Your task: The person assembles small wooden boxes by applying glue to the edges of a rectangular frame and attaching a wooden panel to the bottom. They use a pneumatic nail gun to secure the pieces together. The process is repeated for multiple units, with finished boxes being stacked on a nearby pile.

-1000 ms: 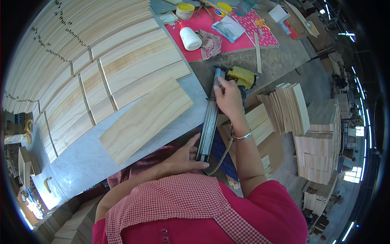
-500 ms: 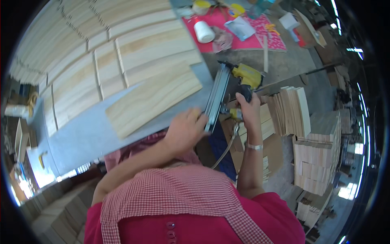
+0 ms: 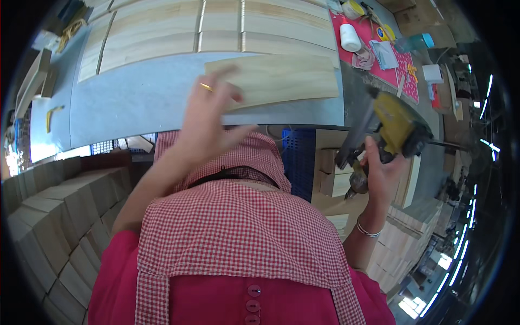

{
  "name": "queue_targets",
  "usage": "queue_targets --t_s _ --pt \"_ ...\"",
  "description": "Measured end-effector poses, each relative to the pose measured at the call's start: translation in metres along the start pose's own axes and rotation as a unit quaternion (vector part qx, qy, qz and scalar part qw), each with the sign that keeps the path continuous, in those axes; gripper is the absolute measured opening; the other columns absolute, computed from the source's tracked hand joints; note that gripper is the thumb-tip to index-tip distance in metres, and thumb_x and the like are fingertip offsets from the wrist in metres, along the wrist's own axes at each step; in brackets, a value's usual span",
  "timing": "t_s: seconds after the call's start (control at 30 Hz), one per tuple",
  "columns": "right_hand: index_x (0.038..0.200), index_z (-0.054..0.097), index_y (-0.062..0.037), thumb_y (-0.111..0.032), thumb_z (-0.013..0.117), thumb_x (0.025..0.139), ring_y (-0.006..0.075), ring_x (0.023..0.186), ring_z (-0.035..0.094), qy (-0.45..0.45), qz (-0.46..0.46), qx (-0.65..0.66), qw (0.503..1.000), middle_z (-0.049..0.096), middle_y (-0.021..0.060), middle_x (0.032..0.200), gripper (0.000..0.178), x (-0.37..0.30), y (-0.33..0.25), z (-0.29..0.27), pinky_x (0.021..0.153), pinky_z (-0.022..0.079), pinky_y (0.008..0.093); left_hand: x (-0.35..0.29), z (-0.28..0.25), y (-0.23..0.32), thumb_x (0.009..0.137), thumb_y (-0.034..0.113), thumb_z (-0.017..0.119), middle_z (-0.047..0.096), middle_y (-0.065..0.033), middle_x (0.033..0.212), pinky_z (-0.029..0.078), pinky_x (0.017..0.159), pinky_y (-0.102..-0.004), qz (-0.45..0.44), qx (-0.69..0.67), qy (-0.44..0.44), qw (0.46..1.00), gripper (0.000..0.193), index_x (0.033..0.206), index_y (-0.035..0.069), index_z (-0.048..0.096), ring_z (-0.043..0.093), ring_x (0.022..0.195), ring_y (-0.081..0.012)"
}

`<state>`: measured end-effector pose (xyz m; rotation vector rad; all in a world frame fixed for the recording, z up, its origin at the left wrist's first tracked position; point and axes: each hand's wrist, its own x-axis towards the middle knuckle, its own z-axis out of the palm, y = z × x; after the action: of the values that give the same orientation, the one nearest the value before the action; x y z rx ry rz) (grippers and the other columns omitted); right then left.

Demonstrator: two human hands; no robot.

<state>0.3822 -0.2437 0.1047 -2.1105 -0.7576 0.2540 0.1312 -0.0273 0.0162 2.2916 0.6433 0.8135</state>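
My right hand point(image 3: 383, 172) grips the handle of a yellow and black nail gun point(image 3: 398, 122), its long magazine slanting down and the tool blurred by motion. A loose thin pale wooden board point(image 3: 287, 78) lies along the near part of the grey-blue table point(image 3: 146, 97). My left hand point(image 3: 206, 116), a ring on one finger, is over the board's left end with its fingers spread and nothing in it. Whether its fingertips touch the board I cannot tell.
Rows of flat boards point(image 3: 157, 27) cover the table's far side. A white glue bottle point(image 3: 349, 38), tape and a teal bottle point(image 3: 414, 42) are on a red cloth at far right. Stacked wood blocks point(image 3: 54, 216) stand at lower left. A blue crate point(image 3: 298, 162) sits below the table edge.
My left hand has left the nail gun's magazine and moved left over the board. The nail gun has swung right and tilted in my right hand. The whole view has turned.
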Motion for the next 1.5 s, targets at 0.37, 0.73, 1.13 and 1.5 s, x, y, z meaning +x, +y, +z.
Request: queue_targets --t_s 0.37,0.73,1.13,1.5 --pt "0.121 0.064 0.0048 -0.009 0.081 0.087 0.0151 0.100 0.069 -0.225 0.092 -0.100 0.965 0.073 0.0103 0.110 0.041 0.006 -0.046 0.035 0.088 0.054 0.0312 -0.013 -0.017 -0.070 0.066 0.009 0.085 0.035 -0.0197 0.158 0.043 0.111 -0.0506 -0.085 -0.105 -0.050 0.990 0.061 0.113 0.007 0.045 0.041 0.141 -0.0437" --pt "0.118 0.066 0.0028 -0.015 0.081 0.088 0.0137 0.092 0.064 -0.232 0.100 -0.097 0.963 0.071 0.0073 0.104 0.037 0.011 -0.061 0.047 0.082 0.051 0.0306 -0.009 -0.012 -0.076 0.066 0.008 0.082 0.039 -0.0193 0.154 0.046 0.107 -0.0520 -0.073 -0.125 -0.047 0.988 0.057 0.110 0.009 0.045 0.043 0.138 -0.0465" --pt "0.094 0.071 0.0011 -0.028 0.081 0.090 0.0046 0.048 0.050 -0.244 0.140 -0.193 0.940 0.060 -0.0030 0.065 0.031 0.022 -0.081 0.051 0.044 0.040 0.0224 -0.008 -0.007 -0.085 0.062 0.010 0.082 0.044 -0.0202 0.149 0.048 0.104 -0.0514 -0.033 -0.122 -0.014 0.992 0.059 0.109 0.008 0.046 0.048 0.133 -0.0452" --pt "0.108 0.068 0.0034 -0.020 0.081 0.089 0.0120 0.077 0.061 -0.298 0.069 -0.158 0.939 0.067 0.0053 0.090 0.032 -0.020 -0.106 0.080 0.068 0.048 0.0273 -0.014 -0.011 -0.100 0.066 0.012 0.084 0.042 -0.0198 0.150 0.053 0.097 -0.0467 0.008 -0.167 -0.019 0.986 0.060 0.115 0.006 0.049 0.055 0.123 -0.0423"
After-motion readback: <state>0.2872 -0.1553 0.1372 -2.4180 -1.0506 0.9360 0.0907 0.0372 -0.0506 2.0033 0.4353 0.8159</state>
